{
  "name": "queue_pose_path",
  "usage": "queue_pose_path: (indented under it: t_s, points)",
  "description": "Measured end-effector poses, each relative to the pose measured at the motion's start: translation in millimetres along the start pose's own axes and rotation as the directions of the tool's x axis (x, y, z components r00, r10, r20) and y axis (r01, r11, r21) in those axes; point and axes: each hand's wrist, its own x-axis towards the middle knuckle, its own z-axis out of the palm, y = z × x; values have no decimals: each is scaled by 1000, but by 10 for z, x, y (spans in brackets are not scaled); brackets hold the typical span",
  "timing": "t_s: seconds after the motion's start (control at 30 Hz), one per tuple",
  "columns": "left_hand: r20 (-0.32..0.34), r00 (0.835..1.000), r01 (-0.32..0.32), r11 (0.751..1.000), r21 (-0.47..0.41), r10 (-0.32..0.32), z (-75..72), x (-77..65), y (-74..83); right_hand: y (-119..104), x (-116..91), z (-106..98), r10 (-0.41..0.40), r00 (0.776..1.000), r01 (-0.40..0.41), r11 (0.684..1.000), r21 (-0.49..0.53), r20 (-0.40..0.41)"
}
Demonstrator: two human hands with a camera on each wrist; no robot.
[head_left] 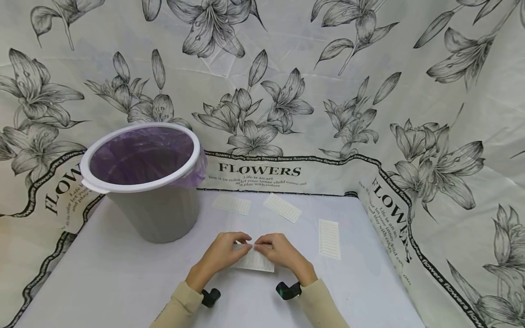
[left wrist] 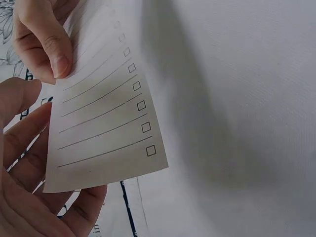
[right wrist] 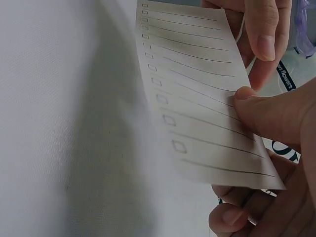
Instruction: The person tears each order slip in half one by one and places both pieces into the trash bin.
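A small checklist sheet, printed with lines and a column of checkboxes, is held slightly bent above the white tabletop. My right hand pinches its far edge, the thumb on the printed face and the fingers behind. On the other side, my left hand has its thumb lifted off the paper, while its fingers extend behind and under the sheet. In the head view the two hands nearly meet over the sheet's far edge, hiding part of it.
Three similar lined sheets lie flat: one at the back, another beside it, and one on the right. At the left stands a grey bin with a purple liner. A floral cloth hangs behind.
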Motion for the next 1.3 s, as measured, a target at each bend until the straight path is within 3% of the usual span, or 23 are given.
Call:
queue_pose_path:
  t_s: [0.27, 0.9, 1.1, 1.3]
  points:
    - [2, 1000, 28, 999, 39, -28, 30, 3, -11, -22, -11, -24, -7, 1000, 7, 1000, 6, 14]
    - [-4, 999, 33, 999, 4, -33, 45, -19, -45, -93, 0, -32, 4, 1000, -5, 1000, 17, 19]
    - [6, 999, 38, 999, -21, -38, 49, -22, -60, -108, -11, -17, 46, 999, -45, 998, 53, -9]
    - [11, 998, 59, 997, -50, -58, 5, -39, -56, -120, -47, 10, 42, 997, -36, 996, 88, -67]
